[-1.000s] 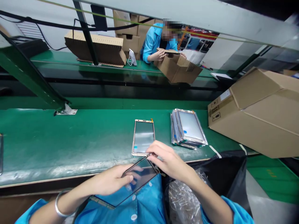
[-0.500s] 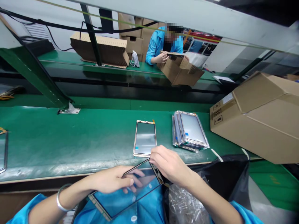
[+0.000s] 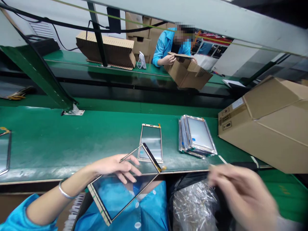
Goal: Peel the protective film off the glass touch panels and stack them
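Observation:
My left hand (image 3: 121, 167) grips a clear touch-screen panel (image 3: 128, 194) by its upper left edge, with the fingers behind the glass. The panel is tilted over my lap at the bench's front edge; it has a dark border and an orange flex tab at its right corner. My right hand (image 3: 243, 192) is apart from it at the right, blurred, its fingers pinched together; what is between them I cannot make out. Beyond the held panel, another panel (image 3: 151, 141) lies flat on the green bench (image 3: 108, 134). To its right sits a stack of film-wrapped panels (image 3: 198, 134).
A large cardboard box (image 3: 269, 125) stands at the right. Crumpled clear plastic (image 3: 194, 205) fills a black bag (image 3: 183, 179) below the bench edge. More panels (image 3: 4, 150) lie far left. Across the bench, a co-worker (image 3: 166, 45) handles an open carton (image 3: 190, 75). A green post (image 3: 48, 73) rises at left.
My right hand has let go of the held panel's upper corner and swung off to the right. My left hand still holds the panel, which is raised slightly.

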A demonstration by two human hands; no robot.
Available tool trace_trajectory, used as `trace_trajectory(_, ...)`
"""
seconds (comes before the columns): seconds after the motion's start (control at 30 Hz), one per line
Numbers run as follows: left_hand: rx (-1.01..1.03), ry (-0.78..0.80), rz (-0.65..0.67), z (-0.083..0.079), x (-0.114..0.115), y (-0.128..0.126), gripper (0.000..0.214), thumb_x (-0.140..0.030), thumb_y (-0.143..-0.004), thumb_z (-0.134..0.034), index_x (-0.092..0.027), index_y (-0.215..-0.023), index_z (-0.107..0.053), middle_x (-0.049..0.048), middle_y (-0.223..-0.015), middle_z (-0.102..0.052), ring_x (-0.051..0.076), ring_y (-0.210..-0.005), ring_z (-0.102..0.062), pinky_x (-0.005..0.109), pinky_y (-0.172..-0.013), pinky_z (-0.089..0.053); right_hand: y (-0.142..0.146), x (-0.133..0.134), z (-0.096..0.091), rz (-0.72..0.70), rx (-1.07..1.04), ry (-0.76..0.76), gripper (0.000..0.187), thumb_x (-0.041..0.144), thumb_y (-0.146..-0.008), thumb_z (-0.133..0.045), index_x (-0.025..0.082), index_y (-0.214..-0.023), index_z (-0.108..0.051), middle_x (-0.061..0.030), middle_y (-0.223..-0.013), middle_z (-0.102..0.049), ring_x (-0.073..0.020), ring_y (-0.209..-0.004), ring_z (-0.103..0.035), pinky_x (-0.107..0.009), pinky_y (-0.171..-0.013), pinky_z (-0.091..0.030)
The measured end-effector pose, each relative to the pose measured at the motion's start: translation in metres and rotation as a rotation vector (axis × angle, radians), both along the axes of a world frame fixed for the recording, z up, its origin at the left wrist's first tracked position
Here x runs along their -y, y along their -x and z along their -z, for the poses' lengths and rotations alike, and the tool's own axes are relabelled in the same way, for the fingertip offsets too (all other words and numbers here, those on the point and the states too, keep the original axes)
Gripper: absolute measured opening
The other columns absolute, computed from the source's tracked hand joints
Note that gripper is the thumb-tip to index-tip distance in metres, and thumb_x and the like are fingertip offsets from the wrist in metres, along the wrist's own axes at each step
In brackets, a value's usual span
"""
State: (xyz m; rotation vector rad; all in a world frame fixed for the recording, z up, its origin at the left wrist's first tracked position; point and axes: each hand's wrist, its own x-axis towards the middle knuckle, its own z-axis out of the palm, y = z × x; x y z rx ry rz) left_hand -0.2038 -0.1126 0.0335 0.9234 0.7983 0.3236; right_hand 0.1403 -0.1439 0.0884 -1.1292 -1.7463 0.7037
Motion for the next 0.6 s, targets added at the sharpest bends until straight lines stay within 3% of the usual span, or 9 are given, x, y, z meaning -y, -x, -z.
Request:
trace_trajectory(0.07, -0.07, -0.087, 0.072, -0.007, 0.007, -0.01, 0.03, -0.038, -0.087, -0.057, -0.019, -0.111, -0.053, 0.0136, -0.115, -0.068, 0.022, -0.094, -0.069, 0.031, -0.072, -0.054, 0.023, -0.019, 0.006, -0.125, 0.227, -0.036, 0.017, 0.023, -0.089, -0.056, 0.026, -0.106, -0.053, -0.0024, -0.08, -0.059, -0.0168, -0.071, -0.059, -0.028, -0.062, -0.05)
trace_trajectory(0.2, -0.142, -0.278, 0.165, -0.018, 0.017, -0.025, 0.03, -0.037, -0.09, -0.05, -0.02, -0.114, -0.055, 0.0103, -0.109, -0.07, 0.022, -0.093, -0.067, 0.03, -0.071, -0.052, 0.07, -0.048, 0.012, -0.439, 0.511, -0.059, 0.01, 0.019, -0.092, -0.049, 0.02, -0.101, -0.054, -0.0044, -0.088, -0.055, -0.0176, -0.081, -0.056, -0.03, -0.072, -0.049)
trace_trajectory(0.4, -0.195, -0.539, 0.162, -0.027, 0.019, -0.023, 0.03, -0.028, -0.083, -0.053, -0.025, -0.11, -0.066, 0.0038, -0.098, -0.073, 0.026, -0.088, -0.068, 0.034, -0.075, -0.052, 0.08, -0.05, 0.013, -0.558, 0.636, -0.084, 0.014, 0.018, -0.095, -0.04, 0.021, -0.085, -0.049, -0.0036, -0.085, -0.053, -0.0169, -0.077, -0.055, -0.029, -0.067, -0.048)
trace_trajectory(0.5, -0.242, -0.524, 0.22, -0.021, 0.023, -0.026, 0.035, -0.018, -0.08, -0.049, -0.02, -0.112, -0.064, 0.0057, -0.091, -0.073, 0.027, -0.083, -0.069, 0.034, -0.064, -0.054, 0.075, -0.051, 0.026, -0.557, 0.58, -0.172, 0.016, 0.02, -0.096, -0.039, 0.023, -0.085, -0.05, -0.0032, -0.08, -0.054, -0.0153, -0.071, -0.058, -0.025, -0.063, -0.049)
trace_trajectory(0.6, -0.154, -0.363, 0.263, -0.005, 0.019, -0.032, 0.032, -0.012, -0.08, -0.047, -0.018, -0.108, -0.061, 0.0054, -0.083, -0.072, 0.025, -0.074, -0.07, 0.033, -0.054, -0.052, 0.067, -0.057, 0.05, -0.562, 0.455, -0.278, 0.016, 0.025, -0.095, -0.044, 0.025, -0.085, -0.057, -0.0016, -0.075, -0.057, -0.0132, -0.066, -0.06, -0.019, -0.057, -0.049)
